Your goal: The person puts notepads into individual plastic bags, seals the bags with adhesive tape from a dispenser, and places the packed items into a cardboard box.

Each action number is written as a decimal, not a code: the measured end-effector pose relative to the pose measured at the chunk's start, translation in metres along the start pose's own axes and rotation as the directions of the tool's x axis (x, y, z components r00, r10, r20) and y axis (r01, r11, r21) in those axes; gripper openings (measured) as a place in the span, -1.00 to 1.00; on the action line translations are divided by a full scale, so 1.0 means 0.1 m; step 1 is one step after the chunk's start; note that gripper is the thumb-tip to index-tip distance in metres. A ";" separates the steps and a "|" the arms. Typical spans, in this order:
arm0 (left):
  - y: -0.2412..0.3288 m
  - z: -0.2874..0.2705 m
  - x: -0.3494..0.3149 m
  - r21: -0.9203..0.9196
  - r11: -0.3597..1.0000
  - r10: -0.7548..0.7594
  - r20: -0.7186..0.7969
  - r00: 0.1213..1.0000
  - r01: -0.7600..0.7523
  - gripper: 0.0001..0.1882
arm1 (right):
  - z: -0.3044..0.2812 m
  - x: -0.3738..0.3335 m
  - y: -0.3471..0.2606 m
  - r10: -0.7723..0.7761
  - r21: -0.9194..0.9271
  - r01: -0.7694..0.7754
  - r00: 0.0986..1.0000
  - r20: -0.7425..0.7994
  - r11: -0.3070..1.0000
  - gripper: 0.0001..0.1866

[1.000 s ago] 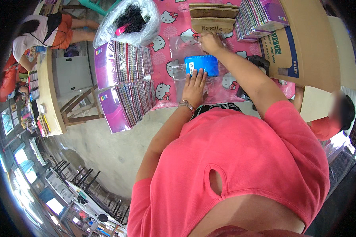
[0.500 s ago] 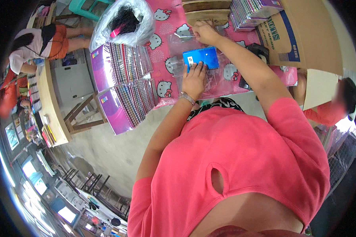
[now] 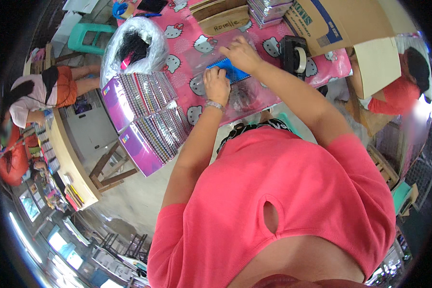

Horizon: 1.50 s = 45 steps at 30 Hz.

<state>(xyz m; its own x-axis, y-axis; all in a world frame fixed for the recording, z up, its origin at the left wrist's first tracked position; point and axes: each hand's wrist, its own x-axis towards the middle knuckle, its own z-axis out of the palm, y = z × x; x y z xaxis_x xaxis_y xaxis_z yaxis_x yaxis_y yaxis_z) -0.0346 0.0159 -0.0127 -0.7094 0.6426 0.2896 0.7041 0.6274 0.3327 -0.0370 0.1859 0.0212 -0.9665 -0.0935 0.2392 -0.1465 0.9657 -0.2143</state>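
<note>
A blue spiral notebook (image 3: 236, 73) lies tilted on the pink patterned tablecloth, with a clear plastic wrapper (image 3: 197, 60) spread around it. At the notebook's left end my left hand (image 3: 217, 86) is closed, its bent fingers gripping that edge. Just beyond the notebook's far side, my right hand (image 3: 242, 55) bends its fingers down onto the clear plastic and seems to pinch it; the fingertips are small and partly unclear. Part of the notebook's right side sits under my right hand and wrist.
Left of my hands stand plastic-wrapped notebook stacks (image 3: 149, 96) with purple covers, by a plastic-lined bin (image 3: 151, 38). At the far side are a wooden holder (image 3: 221, 19) and more notebooks (image 3: 266, 12). A black tape dispenser (image 3: 293, 55) and cardboard box (image 3: 321, 24) are right. Other people sit both sides.
My left hand has gone from lying flat on the notebook to curling at its left end. The right hand has come nearer to the notebook, which is now tilted the other way. The view has shifted.
</note>
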 end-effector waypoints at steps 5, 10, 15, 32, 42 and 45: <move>0.04 -0.05 0.00 0.069 0.991 -0.103 -0.136 0.985 0.114 -0.56 | -0.15 0.02 -0.06 -0.192 -0.037 0.189 0.941 -0.280 0.981 -0.86; 0.09 -0.27 0.25 0.181 0.979 -0.118 0.125 0.985 0.094 -0.40 | -0.01 -0.52 -0.26 -0.094 -0.042 0.090 0.992 -0.082 0.995 -0.87; -0.01 -0.44 0.69 0.169 0.937 -0.344 0.582 0.737 0.305 -0.22 | 0.07 -0.59 -0.29 -0.028 -0.051 0.022 0.991 -0.131 0.998 -0.91; -0.39 -0.68 0.23 0.157 0.959 -0.240 0.014 0.971 0.235 -0.72 | 0.11 -0.61 -0.26 -0.001 -0.034 -0.002 0.997 -0.073 0.999 -0.84; -0.43 -0.31 0.66 0.063 0.982 -0.184 0.518 0.835 0.177 -0.41 | 0.07 -0.59 -0.34 -0.012 -0.056 0.008 0.997 -0.077 0.998 -0.82; -0.35 -0.47 0.38 0.080 0.975 -0.215 0.563 0.798 0.206 -0.23 | 0.08 -0.61 -0.31 0.018 -0.046 -0.020 0.999 -0.036 0.999 -0.83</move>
<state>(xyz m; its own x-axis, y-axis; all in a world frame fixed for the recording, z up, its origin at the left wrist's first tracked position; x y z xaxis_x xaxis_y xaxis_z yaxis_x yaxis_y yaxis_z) -0.0879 -0.0028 0.0286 -0.6994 0.6256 -0.3456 0.5431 0.7795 0.3119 0.0246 0.1595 0.0058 -0.9608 -0.0675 0.2688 -0.1177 0.9774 -0.1755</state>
